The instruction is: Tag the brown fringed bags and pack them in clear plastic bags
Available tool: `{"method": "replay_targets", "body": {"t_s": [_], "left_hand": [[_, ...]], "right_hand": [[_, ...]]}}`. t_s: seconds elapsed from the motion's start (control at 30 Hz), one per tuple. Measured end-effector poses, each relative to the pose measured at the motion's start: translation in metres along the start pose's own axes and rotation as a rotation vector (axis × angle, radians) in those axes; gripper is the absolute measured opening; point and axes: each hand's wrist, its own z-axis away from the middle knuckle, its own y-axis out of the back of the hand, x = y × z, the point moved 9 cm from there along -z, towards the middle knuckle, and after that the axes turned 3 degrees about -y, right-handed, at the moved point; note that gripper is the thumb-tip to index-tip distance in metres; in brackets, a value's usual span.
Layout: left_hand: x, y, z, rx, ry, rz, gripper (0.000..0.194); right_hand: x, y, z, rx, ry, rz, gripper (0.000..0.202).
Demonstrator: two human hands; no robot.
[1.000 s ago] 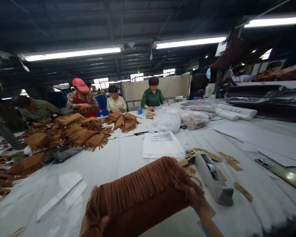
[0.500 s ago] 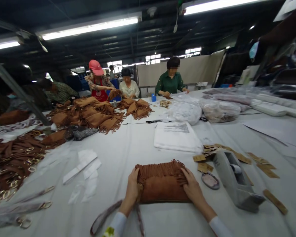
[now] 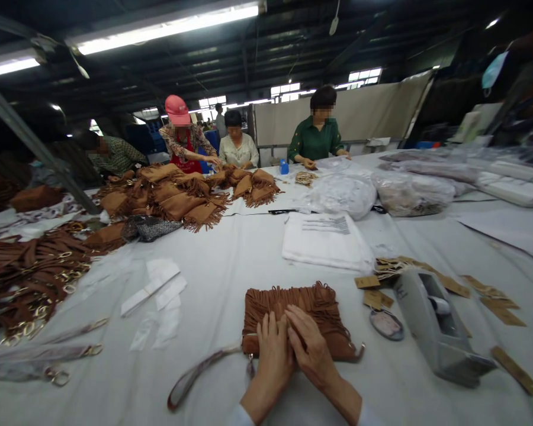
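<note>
A brown fringed bag [image 3: 337,313] lies flat on the white table, its fringe spread over its front. My left hand [image 3: 273,349] rests on the fringe near the middle with the fingers laid flat. Beside it, my right hand [image 3: 311,346] also lies on the bag, fingers extended, the two hands nearly touching. From the bag's left end a wrist strap [image 3: 190,376], wrapped in clear film, loops onto the table. A small zip pull hangs near the bag's lower left corner.
Right of the bag stand a grey tape dispenser [image 3: 444,331] and scattered brown tags [image 3: 506,310]. Folded white bags [image 3: 324,239] lie ahead. Straps [image 3: 22,278] and brown bags [image 3: 164,195] are piled at left. Several people work across the table.
Both hands have moved from the bag's two ends to its middle. The fringe now hangs down over the front, where smooth leather showed before. The view has shifted slightly.
</note>
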Motion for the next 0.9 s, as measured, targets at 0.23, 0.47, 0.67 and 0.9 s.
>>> {"method": "replay_targets", "body": {"t_s": [0.23,0.47,0.67,0.9], "left_hand": [[-0.006,0.029,0.045,0.050,-0.141,0.141,0.044],[-0.142,0.106,0.095,0.251,0.234,-0.157,0.042],[-0.132,0.060,0.107,-0.150,0.260,0.113,0.035],[-0.069,-0.006,0.078,-0.033,0.398,0.782,0.020]], "right_hand": [[-0.015,-0.050,-0.017,-0.482,0.152,0.135,0.041],[-0.018,-0.055,-0.008,-0.458,0.271,0.270,0.049],[-0.018,-0.052,-0.011,-0.421,0.264,0.187,0.045],[-0.023,-0.040,-0.011,-0.499,0.191,0.044,0.058]]}}
